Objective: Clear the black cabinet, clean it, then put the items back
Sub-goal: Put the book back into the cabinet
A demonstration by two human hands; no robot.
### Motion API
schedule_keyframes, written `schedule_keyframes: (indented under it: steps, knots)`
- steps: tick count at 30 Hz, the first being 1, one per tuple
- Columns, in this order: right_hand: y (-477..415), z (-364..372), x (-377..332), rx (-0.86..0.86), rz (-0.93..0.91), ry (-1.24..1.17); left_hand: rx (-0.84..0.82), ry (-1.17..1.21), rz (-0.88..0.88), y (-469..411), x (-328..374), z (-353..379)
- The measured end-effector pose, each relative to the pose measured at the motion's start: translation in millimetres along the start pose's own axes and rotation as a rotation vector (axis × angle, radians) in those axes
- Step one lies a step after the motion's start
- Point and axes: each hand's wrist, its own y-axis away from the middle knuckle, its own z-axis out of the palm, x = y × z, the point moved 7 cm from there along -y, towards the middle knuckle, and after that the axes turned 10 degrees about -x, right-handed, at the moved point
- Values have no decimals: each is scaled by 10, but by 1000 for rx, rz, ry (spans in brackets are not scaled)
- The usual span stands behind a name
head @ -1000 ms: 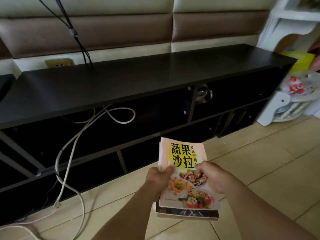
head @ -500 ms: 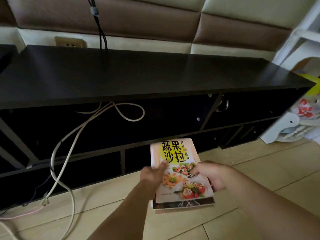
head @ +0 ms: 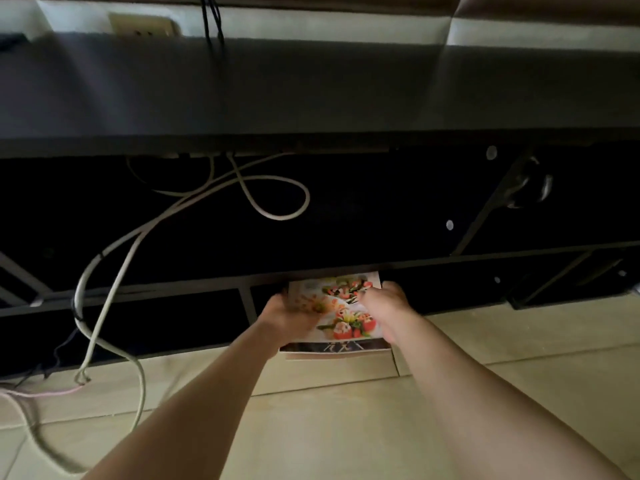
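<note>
Holding a stack of books [head: 341, 318] by its two sides, the person reaches both arms toward the black cabinet [head: 311, 91].

- Left hand [head: 287, 315]: fingers curled round the left edge of the stack, thumb on the top cover.
- Right hand [head: 386, 306]: fingers curled round the right edge, thumb likewise on the cover. The fingers under the stack are hidden.
- Stack: lies flat. Its top cover shows photographs of salad dishes, and at least one darker book shows beneath it at the near edge. Its far end sits inside the mouth of a lower compartment, just right of a vertical divider [head: 248, 303] and under the middle shelf. Its near end projects over the tiled floor [head: 346, 427].
- Upper compartment: pale cables [head: 277, 213] loop inside, then hang down past the shelf to the floor on the left. A thin pink wire [head: 52, 393] lies near them.
- Further right, beyond a slanted panel, a shiny metal object [head: 535, 188]; cannot tell what it is.
- Wall behind the counter top: a socket plate [head: 142, 27] and a black cord [head: 213, 15].
</note>
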Motion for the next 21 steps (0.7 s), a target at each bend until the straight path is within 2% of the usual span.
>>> schedule_keyframes:
  steps: [5, 8, 12, 14, 17, 21]
  knots:
    - [-475, 155, -50, -22, -13, 99, -16, -115, 22, -262, -110, 1]
    - [-649, 218, -48, -26, -11, 184, -62, -323, -14, -360, -191, 27]
    - [-791, 240, 18, -1, -25, 224, -19, -785, -88, -442, -360, -3]
    - [-860, 250, 3, 7, -50, 273, 5, -836, -52, -482, -339, -40]
    - [-937, 364, -48, -98, -60, 361, 61, -966, 13, -569, -269, -105]
    - [-944, 484, -72, -216, -65, 409, 96, -948, 9, -654, -252, -111]
